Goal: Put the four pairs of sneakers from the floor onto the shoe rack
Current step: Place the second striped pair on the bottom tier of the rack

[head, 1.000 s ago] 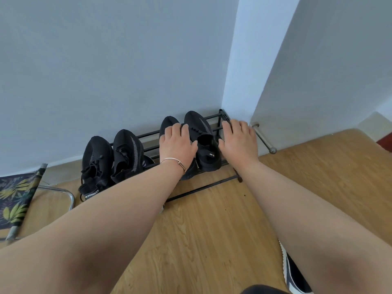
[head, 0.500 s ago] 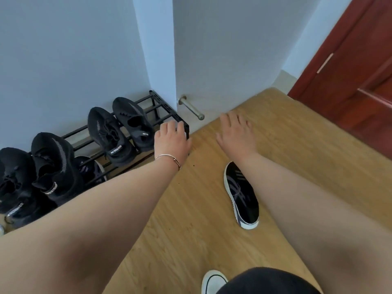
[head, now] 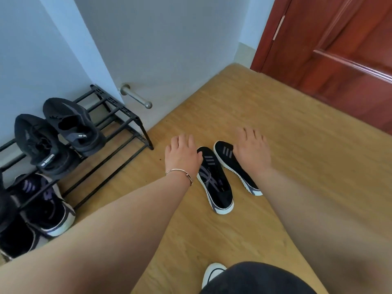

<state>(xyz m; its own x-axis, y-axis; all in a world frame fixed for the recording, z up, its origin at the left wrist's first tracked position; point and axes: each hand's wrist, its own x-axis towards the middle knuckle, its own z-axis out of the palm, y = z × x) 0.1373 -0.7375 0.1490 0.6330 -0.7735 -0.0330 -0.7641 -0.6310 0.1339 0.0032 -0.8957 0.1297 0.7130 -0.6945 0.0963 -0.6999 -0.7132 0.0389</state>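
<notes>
Two black sneakers with white soles and grey stripes lie side by side on the wooden floor: the left one (head: 216, 183) and the right one (head: 231, 158). My left hand (head: 182, 155), fingers spread, hovers over the toe of the left sneaker. My right hand (head: 252, 149), also spread, covers the middle of the right sneaker. Neither hand grips anything. The black metal shoe rack (head: 125, 122) stands at the left against the wall. A black pair (head: 61, 132) sits on its top shelf. A dark sneaker with purple marks (head: 44, 204) rests on the lower shelf.
A metal door stopper (head: 135, 96) juts from the wall just right of the rack. A red-brown wooden door (head: 339, 45) fills the upper right. A white shoe tip (head: 214, 272) shows at the bottom beside my dark-clothed knee (head: 263, 279).
The view swung right, away from the rack. Both hands left the black pair on the top shelf and came down over the striped pair on the floor.
</notes>
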